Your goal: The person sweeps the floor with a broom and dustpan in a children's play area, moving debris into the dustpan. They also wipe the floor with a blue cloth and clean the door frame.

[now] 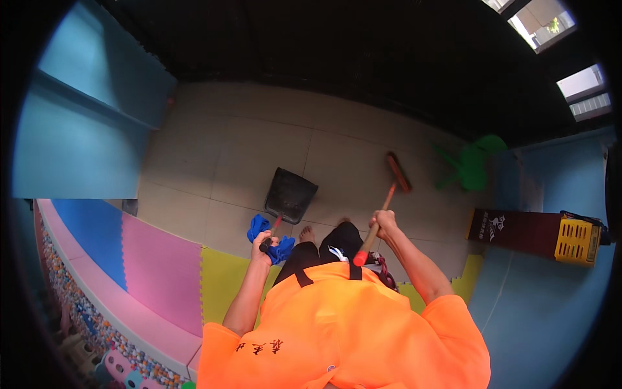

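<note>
My left hand (262, 247) is closed round the handle of a black dustpan (291, 194), whose pan is at or just above the tiled floor ahead of me. A blue cloth (282, 250) is bunched in that same hand, hanging out on both sides of it. Around the wooden handle of a broom (368, 245) my right hand (383, 222) is wrapped, near the red end cap. The broom's orange head (398, 172) is at the floor, farther off and to the right of the dustpan. My bare feet show between the two tools.
Pink, blue and yellow foam mats (162, 266) cover the floor at left and under me. A ball pit (97, 324) lies beyond a pink border at lower left. A green plastic chair (472, 165) stands at right, near a dark red box (512, 227). Blue walls flank both sides.
</note>
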The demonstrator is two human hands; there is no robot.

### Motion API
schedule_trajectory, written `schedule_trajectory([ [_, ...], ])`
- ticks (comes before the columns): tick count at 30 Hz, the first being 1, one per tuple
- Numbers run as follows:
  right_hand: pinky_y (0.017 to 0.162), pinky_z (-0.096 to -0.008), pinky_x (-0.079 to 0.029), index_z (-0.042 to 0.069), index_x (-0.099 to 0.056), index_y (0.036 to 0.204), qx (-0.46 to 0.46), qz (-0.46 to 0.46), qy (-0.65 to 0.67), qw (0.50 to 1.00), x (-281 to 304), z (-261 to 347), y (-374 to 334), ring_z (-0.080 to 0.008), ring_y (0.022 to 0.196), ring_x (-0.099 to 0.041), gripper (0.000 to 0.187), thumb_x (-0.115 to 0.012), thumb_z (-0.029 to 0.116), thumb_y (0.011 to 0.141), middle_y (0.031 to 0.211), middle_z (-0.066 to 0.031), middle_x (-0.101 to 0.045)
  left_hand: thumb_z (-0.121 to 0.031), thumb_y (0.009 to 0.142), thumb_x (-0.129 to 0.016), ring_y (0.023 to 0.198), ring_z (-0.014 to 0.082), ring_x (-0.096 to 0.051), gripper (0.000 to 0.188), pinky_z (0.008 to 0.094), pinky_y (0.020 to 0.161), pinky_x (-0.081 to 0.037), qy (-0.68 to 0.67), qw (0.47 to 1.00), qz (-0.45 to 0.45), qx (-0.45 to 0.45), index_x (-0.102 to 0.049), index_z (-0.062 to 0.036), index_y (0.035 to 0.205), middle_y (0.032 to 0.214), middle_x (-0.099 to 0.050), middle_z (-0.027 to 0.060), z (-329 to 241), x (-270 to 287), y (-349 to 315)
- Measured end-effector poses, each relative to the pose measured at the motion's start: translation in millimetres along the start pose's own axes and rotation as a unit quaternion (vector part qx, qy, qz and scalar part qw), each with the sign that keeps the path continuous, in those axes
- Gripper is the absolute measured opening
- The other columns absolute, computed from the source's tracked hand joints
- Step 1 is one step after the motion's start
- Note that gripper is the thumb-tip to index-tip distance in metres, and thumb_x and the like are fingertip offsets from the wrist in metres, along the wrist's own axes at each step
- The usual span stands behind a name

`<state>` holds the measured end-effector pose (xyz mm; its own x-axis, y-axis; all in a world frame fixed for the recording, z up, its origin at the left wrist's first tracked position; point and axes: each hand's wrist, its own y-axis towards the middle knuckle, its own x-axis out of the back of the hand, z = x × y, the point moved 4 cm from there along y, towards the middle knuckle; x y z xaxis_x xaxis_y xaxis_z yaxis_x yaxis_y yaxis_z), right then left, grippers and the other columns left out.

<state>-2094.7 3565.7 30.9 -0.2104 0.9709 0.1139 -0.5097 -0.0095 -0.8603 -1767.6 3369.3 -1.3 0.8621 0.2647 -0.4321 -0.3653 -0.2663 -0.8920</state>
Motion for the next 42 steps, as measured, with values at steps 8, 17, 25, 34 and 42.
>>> schedule_trajectory([
  [8,0.032,-0.0292,-0.035,-0.002,-0.043,0.063,0.008,0.151,-0.233,0.961,-202.0,22.5,41.9,-0.016,0.039,-0.042,0.015,-0.045,-0.006,0.076,0.053,-0.0065,-0.041,-0.009,0.067,-0.06,0.05,0.0211,-0.05,0.018,0.0329,0.051,-0.049,-0.084,0.979,-0.059,-0.175,-0.047,-0.0096,0.08,0.06,-0.05,0.0091,-50.1,-18.7,9.7],
  [17,0.032,-0.027,-0.035,0.001,-0.047,0.072,0.036,0.401,-0.434,0.806,-227.0,192.6,45.3,-0.0097,0.038,-0.046,0.012,-0.053,0.008,0.08,0.052,-0.0025,-0.047,-0.006,0.06,-0.056,0.058,0.0256,-0.052,0.01,0.0538,0.075,-0.05,-0.21,0.961,-0.07,-0.165,-0.049,-0.0078,0.068,0.059,-0.048,0.0076,-54.0,-16.4,1.2],
  [25,0.039,-0.0284,-0.041,-0.004,-0.027,0.134,0.192,0.439,-0.5,0.721,-285.8,258.8,81.4,-0.0133,0.044,-0.051,0.068,-0.056,0.002,0.073,0.058,-0.0076,-0.052,-0.01,0.066,-0.056,0.062,0.0249,-0.053,0.007,0.0386,0.069,-0.051,-0.265,0.935,-0.134,-0.197,-0.052,-0.009,0.072,0.064,-0.05,0.0061,-38.5,-45.2,-23.9],
  [34,0.033,-0.0266,-0.034,0.009,-0.026,0.139,0.048,0.312,-0.418,0.852,-134.9,281.3,73.8,-0.0113,0.036,-0.04,0.064,-0.05,0.003,0.081,0.054,-0.004,-0.043,-0.006,0.063,-0.06,0.056,0.0212,-0.051,0.015,0.0355,0.06,-0.049,-0.258,0.944,-0.156,-0.132,-0.047,-0.0102,0.068,0.061,-0.05,0.0058,-49.8,-31.8,12.6],
  [42,0.032,-0.0277,-0.031,0.012,-0.014,0.142,-0.064,0.172,-0.252,0.95,7.9,261.9,-34.5,-0.0115,0.034,-0.036,0.072,-0.047,-0.002,0.079,0.052,-0.0037,-0.039,-0.008,0.064,-0.061,0.055,0.0198,-0.051,0.019,0.0342,0.057,-0.049,-0.235,0.962,-0.056,-0.126,-0.051,-0.0082,0.081,0.064,-0.05,0.0057,-86.8,-50.9,27.8],
])
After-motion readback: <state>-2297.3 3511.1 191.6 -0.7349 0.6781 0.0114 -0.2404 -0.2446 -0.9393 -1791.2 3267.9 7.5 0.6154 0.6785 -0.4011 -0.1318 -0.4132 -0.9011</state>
